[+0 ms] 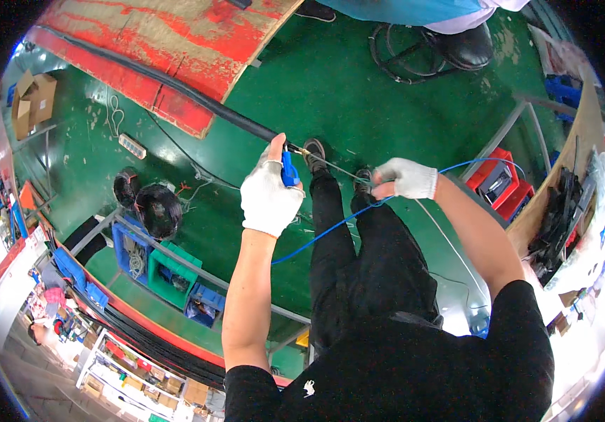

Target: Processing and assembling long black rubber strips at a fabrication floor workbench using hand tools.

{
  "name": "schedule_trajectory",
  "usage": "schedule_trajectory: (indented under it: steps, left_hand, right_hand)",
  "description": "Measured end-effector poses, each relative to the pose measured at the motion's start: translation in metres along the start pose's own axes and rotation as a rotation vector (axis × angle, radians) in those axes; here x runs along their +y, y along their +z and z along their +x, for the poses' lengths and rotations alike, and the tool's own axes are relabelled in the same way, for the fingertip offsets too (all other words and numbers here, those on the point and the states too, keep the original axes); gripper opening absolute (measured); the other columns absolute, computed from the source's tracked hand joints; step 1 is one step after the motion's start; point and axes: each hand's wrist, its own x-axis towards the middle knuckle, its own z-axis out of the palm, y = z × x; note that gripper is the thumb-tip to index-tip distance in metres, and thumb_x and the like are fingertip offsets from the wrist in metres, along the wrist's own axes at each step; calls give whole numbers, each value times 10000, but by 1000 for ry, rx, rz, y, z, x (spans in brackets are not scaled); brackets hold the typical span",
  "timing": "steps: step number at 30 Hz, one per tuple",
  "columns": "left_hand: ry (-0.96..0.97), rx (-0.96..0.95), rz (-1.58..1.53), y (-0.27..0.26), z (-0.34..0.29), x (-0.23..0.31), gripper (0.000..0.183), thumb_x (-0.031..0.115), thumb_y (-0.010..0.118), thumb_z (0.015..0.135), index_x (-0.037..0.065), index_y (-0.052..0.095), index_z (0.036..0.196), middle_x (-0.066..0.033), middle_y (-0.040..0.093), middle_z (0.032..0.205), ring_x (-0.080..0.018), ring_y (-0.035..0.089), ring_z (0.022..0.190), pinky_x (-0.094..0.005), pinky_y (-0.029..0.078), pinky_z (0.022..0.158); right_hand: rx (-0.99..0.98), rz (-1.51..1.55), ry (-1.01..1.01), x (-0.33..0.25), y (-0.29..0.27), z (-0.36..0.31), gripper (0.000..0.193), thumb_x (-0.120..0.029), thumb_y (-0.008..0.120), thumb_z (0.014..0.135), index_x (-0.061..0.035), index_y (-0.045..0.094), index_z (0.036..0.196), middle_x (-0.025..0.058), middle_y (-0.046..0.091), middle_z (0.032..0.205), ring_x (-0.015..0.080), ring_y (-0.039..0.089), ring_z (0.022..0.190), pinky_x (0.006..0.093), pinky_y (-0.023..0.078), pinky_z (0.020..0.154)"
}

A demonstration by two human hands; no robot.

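Note:
My left hand [272, 190], in a white glove with bare fingertips, is closed around the end of a long black sleeved cable [204, 102] and a small blue plastic-bodied tool [289, 171]. The tool's exact kind is hard to make out. A brass-coloured tip [302, 150] sticks out beside the cable end, and a thin grey wire [334, 167] runs from it across to my right hand [406, 178]. That hand, gloved the same way, pinches the wire. A blue hose [330, 231] passes at its fingers; whether they grip it too, I cannot tell.
The cable lies along a worn red board [154, 42] at the upper left. A person sits on a black round stool [461, 49] at the top. Metal-framed racks with blue and green bins [173, 271] stand left, red bins [499, 184] right. A power strip [132, 146] lies on the green floor.

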Motion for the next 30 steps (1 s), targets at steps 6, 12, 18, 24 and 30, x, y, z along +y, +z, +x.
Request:
schedule_trajectory:
  steps: [6,12,18,24,30]
  left_hand:
    - [5,-9,-10,-1,0,2,811,57,728,763,155,505,1537,-202,708,1145,-382,710,914,-423,571,855]
    - [35,5,-19,1,-4,-7,861,12,744,729,151,505,1544,-213,706,1168,-363,704,886,-409,571,843]
    - [73,21,-25,5,-2,-8,901,-8,766,711,135,492,1557,-234,696,1262,-387,714,974,-409,575,887]
    - [103,67,-10,10,-6,-16,861,17,754,704,132,507,1521,-227,688,1309,-399,732,994,-438,600,870]
    - [62,190,131,31,-18,-18,858,23,753,741,125,492,1551,-244,661,1369,-417,712,1123,-451,595,936]
  right_hand:
    - [533,361,-67,59,-12,-23,325,-245,789,879,-7,732,1092,37,731,1012,125,628,896,285,475,706]
    - [511,318,132,6,-9,26,369,-359,744,962,7,746,1004,56,714,920,130,605,883,313,489,802]
    - [148,389,-181,-49,11,92,384,-379,658,1024,-13,769,1063,20,706,861,108,574,764,293,456,703]
    - [-91,309,-106,-87,3,121,413,-419,683,1017,-26,760,1115,-72,558,717,52,417,603,280,312,525]
    - [-150,447,-34,-82,11,143,340,-350,767,958,-26,768,1060,-77,458,638,61,358,541,291,252,496]
